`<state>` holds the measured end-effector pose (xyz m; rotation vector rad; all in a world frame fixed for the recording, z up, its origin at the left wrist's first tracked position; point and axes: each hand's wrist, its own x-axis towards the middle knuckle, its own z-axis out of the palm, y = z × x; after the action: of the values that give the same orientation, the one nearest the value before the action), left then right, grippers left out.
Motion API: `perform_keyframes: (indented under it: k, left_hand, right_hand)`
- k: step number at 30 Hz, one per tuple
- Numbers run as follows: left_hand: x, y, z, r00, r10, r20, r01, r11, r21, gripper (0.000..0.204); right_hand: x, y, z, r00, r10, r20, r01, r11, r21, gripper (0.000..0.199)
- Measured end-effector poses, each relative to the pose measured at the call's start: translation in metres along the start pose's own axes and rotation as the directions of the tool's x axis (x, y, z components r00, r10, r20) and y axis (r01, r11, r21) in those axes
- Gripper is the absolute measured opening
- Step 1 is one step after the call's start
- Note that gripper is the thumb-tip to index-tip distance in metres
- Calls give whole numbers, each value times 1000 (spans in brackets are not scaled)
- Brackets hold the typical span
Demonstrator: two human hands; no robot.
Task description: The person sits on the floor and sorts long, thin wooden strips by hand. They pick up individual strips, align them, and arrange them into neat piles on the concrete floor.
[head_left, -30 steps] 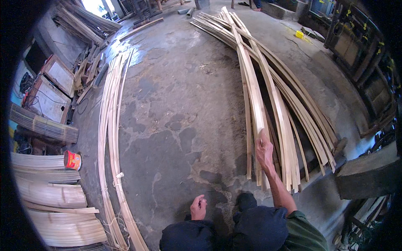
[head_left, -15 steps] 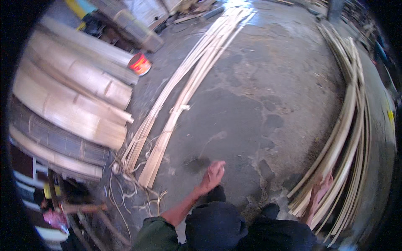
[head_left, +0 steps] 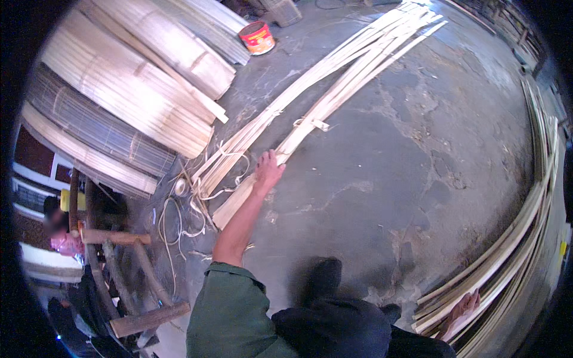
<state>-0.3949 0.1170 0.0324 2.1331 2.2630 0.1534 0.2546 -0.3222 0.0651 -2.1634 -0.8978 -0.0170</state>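
Note:
On the floor left of centre lies a long bundle of pale split-bamboo strips [head_left: 352, 83], loosely tied with a thin strip around it. My left hand [head_left: 268, 170] rests on its near part, fingers extended over it and slightly apart. At the lower right my right hand [head_left: 464, 310] is over a second bundle of long bamboo strips [head_left: 507, 238]. Its fingers are stretched out along the strips; whether it presses on them I cannot tell. Thin curled bamboo ties [head_left: 173, 221] lie loose near the left bundle's near end.
Slatted bamboo mats [head_left: 119, 89] are laid out at the left, with a red bucket [head_left: 258, 39] by their far end. A rough wooden frame [head_left: 116, 235] stands at the lower left, with a person [head_left: 67, 243] beyond it. Worn concrete floor [head_left: 382, 197] stretches between the bundles.
My left hand has gone from above the bare floor to the left bundle and now touches it. My view has turned, swinging the bundles toward the right. My right hand stays by the right bundle.

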Motion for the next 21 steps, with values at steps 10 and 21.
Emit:
perform_keyframes:
  k: [10, 21]
  left_hand:
    - [-19, 65, -26, 981, 174, 85, -137, 933, -333, 53]
    - [125, -94, -8, 956, -193, 220, 193, 981, 18, 122]
  right_hand:
    - [21, -62, 35, 974, 27, 225, -11, 997, -74, 39]
    - [15, -91, 32, 977, 23, 213, 30, 970, -241, 28]
